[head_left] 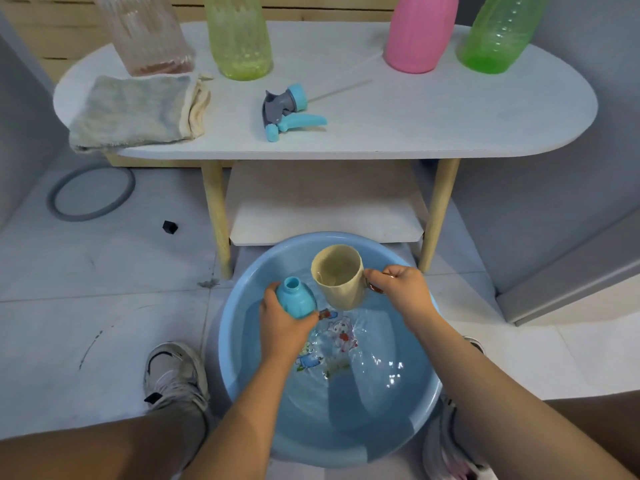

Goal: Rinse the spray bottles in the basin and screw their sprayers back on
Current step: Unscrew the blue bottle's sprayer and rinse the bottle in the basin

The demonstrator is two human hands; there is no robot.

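Observation:
My left hand [280,327] grips a small blue spray bottle [296,296] with no sprayer on it, its open neck pointing up and away, held over the blue basin [242,358] of water on the floor. My right hand [401,289] holds a beige cup [341,277] by its handle just right of the bottle, upright with a little water inside. The bottle's blue and grey sprayer [285,110] lies on the white table [450,116], its thin tube pointing right.
On the table's far edge stand a clear ribbed bottle [145,32], two green bottles [239,36] [498,32] and a pink bottle [420,32]. A folded cloth [138,110] lies at its left end. A grey hose ring [91,194] lies on the floor; my shoes flank the basin.

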